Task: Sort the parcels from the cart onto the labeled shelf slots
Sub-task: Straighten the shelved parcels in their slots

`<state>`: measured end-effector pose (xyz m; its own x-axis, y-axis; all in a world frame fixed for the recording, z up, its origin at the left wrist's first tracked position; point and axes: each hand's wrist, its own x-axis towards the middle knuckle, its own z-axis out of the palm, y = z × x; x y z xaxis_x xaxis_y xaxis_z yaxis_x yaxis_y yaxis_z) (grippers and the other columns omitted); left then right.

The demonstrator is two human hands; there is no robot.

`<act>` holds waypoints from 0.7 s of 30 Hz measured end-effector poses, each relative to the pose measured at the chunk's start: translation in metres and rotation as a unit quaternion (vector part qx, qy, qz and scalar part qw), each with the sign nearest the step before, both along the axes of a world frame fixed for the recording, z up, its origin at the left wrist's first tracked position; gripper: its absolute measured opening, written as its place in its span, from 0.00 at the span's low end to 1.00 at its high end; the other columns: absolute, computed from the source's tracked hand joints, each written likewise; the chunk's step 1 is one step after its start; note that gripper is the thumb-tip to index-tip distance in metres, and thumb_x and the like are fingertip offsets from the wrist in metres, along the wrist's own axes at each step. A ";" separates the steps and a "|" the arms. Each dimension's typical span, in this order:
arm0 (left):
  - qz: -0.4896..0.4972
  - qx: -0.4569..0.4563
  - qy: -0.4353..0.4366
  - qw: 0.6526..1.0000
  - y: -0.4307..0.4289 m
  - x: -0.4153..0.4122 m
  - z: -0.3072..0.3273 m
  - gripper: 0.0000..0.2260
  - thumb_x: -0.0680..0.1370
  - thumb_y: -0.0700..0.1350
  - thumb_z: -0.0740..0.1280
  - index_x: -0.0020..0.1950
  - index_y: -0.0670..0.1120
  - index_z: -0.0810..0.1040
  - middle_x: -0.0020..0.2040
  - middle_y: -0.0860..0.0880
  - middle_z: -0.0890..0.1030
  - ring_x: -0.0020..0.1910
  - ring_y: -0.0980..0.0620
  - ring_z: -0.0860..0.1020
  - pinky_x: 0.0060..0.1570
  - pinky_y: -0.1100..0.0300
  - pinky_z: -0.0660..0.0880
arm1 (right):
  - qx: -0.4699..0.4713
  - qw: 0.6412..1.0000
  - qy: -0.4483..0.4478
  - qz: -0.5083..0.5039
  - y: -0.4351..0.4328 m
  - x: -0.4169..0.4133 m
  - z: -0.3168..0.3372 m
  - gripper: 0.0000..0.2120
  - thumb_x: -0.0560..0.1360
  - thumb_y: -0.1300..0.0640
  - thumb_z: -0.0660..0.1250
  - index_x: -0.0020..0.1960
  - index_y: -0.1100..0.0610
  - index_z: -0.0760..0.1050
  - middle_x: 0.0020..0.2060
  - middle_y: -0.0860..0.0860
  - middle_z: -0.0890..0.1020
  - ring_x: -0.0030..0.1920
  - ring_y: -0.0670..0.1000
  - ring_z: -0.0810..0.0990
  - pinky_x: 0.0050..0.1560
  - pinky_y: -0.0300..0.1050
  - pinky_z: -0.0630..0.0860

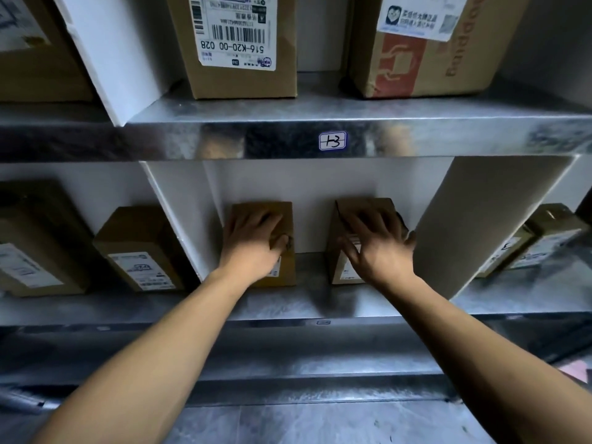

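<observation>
Head view: at frame centre, left hand [253,241] lay flat, fingers spread, on a plain brown box [282,219]; right hand [378,245] likewise splayed over its labelled twin [342,267].

Floor, back wall and two odd bits at the frame's edges

Along the bottom of the frame we see a grey floor [320,424], mottled and dull, with faint seam lines crossing it and a few small dark specks toward the lower right. In the centre of the frame we see a plain white back wall [314,184], unmarked and evenly lit; a narrow strip of the same white shows at the top centre. At the lower left edge a pale grey bar [19,400] lies slanted just above the floor, its inner end dark; we cannot tell what it is. At the right edge, low down, we glimpse a small pink patch [576,371], too blurred to identify.
</observation>
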<state>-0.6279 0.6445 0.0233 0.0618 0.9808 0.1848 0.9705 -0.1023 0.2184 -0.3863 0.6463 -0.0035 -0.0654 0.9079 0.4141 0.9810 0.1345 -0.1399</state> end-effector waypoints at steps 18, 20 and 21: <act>-0.065 0.040 -0.106 0.991 -0.001 0.037 0.004 0.23 0.80 0.53 0.63 0.74 0.53 0.67 0.73 0.49 0.68 0.73 0.47 0.63 0.73 0.49 0.59 | -0.011 1.000 0.015 0.015 -0.003 0.034 -0.004 0.23 0.75 0.39 0.63 0.70 0.39 0.70 0.68 0.45 0.71 0.72 0.56 0.63 0.54 0.60 0.72; -0.077 0.035 -0.114 0.990 0.000 0.048 0.005 0.23 0.80 0.53 0.63 0.75 0.53 0.65 0.74 0.50 0.67 0.73 0.48 0.63 0.72 0.51 0.60 | -0.015 0.999 0.021 0.033 -0.002 0.040 -0.003 0.24 0.75 0.38 0.62 0.70 0.41 0.69 0.69 0.46 0.70 0.73 0.55 0.63 0.53 0.59 0.73; -0.088 0.030 -0.116 0.989 0.001 0.054 0.006 0.23 0.80 0.52 0.63 0.75 0.53 0.65 0.74 0.50 0.66 0.73 0.48 0.63 0.72 0.52 0.61 | -0.016 0.998 0.029 0.046 -0.002 0.044 -0.002 0.24 0.76 0.39 0.62 0.70 0.42 0.69 0.69 0.47 0.70 0.73 0.56 0.63 0.54 0.60 0.74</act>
<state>-0.5743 0.6456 0.0293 0.1790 0.9458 0.2711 0.8610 -0.2839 0.4220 -0.3421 0.6447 -0.0058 -0.1255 0.9122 0.3899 0.9551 0.2175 -0.2014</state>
